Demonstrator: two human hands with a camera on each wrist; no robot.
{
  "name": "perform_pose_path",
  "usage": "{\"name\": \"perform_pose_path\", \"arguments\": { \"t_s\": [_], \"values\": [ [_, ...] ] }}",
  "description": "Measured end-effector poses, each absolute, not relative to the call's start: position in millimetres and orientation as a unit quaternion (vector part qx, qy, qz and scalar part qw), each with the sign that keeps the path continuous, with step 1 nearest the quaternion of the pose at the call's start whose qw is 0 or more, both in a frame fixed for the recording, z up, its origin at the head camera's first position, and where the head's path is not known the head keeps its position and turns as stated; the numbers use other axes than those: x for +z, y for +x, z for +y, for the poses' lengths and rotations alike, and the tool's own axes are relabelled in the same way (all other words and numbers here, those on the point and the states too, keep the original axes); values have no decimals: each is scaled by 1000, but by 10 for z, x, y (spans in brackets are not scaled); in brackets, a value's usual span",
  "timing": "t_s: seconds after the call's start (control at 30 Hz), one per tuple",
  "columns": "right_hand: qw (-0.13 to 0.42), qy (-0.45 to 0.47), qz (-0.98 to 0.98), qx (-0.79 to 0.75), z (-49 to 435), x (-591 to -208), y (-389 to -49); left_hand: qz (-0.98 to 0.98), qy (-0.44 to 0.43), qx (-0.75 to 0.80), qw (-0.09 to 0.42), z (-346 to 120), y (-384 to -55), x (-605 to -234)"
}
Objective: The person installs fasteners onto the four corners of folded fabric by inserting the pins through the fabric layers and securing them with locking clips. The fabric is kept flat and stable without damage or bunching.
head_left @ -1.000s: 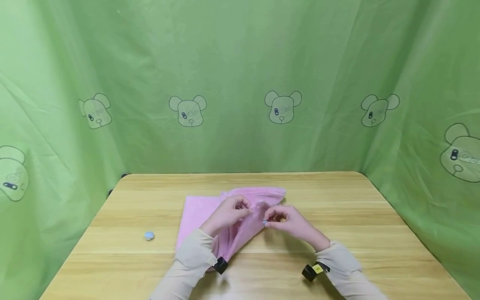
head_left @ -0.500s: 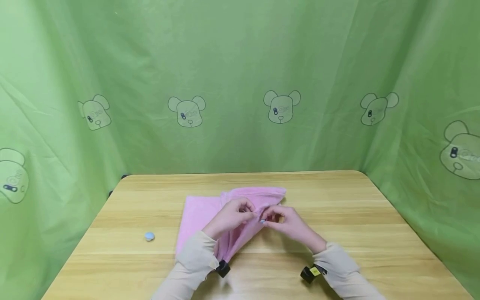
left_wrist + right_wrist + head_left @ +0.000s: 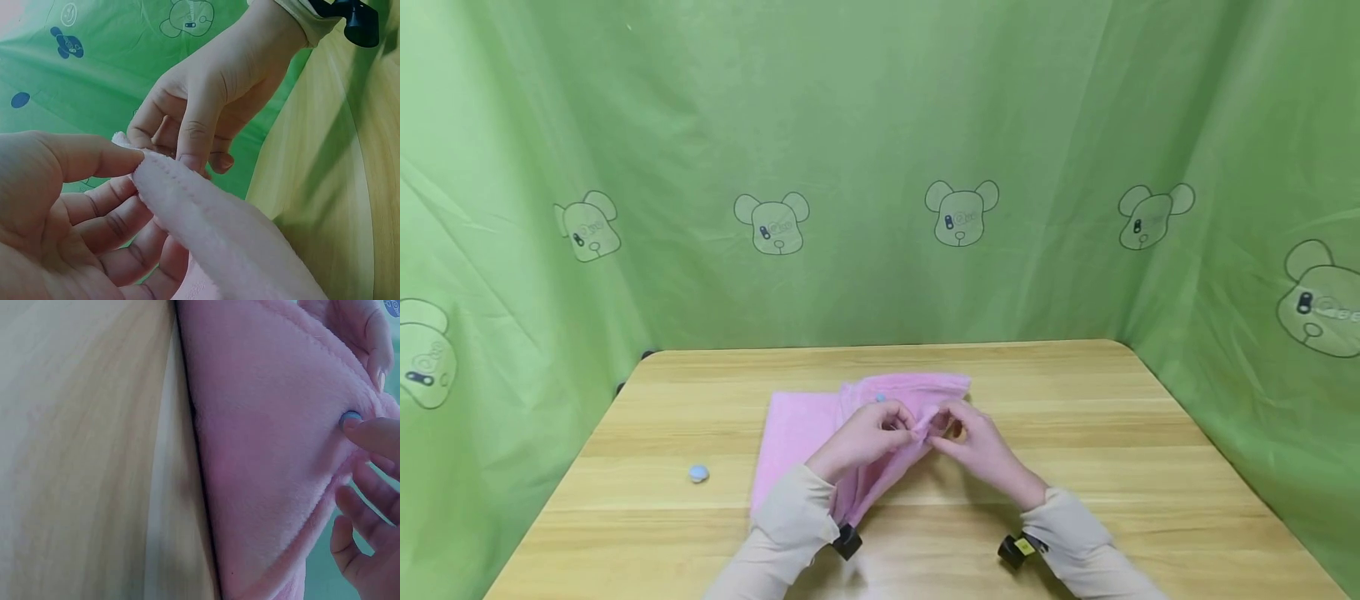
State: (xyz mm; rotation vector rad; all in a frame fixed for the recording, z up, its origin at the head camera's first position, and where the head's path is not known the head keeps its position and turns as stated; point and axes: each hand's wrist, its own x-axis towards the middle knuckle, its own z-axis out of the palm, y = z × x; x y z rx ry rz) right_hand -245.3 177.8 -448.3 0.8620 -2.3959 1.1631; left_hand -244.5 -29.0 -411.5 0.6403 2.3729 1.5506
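Observation:
A pink plush cloth (image 3: 797, 425) lies partly flat on the table, its right part lifted and bunched between both hands. My left hand (image 3: 861, 437) pinches the raised edge between thumb and fingers, as the left wrist view confirms. Opposite, my right hand (image 3: 988, 454) pinches near the same edge. In the right wrist view its thumb presses a small blue round piece (image 3: 352, 417) against the cloth. Another small blue piece (image 3: 881, 398) shows on the cloth just above the left hand. A third, a blue dome on a pale base (image 3: 698, 473), sits on the table to the left.
The wooden table (image 3: 1075, 400) carries the cloth near its middle. Green curtains (image 3: 880, 275) with bear-head prints enclose the back and both sides. A black wrist camera (image 3: 847, 542) hangs under the left wrist, another black camera (image 3: 1011, 552) under the right.
The right hand has moved left with the blue piece, up against the raised cloth edge. The left hand has shifted slightly right and down, and a blue piece now shows above it.

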Motion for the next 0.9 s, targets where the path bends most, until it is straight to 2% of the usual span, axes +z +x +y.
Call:
{"name": "perform_pose_path", "arguments": {
  "t_s": [0.17, 0.53, 0.9],
  "values": [
    [189, 294, -849, 396, 1783, -4485, -2466, 818, 229, 517, 107, -286, -2426, -4112],
    [171, 312, -845, 398, 1775, -4512, -2458, 837, 246, 483, 77, -264, -2371, -4082],
    [202, 345, -820, 409, 1790, -4563, -2481, 837, 251, 480, 75, -257, -2397, -4106]
  ]
}}
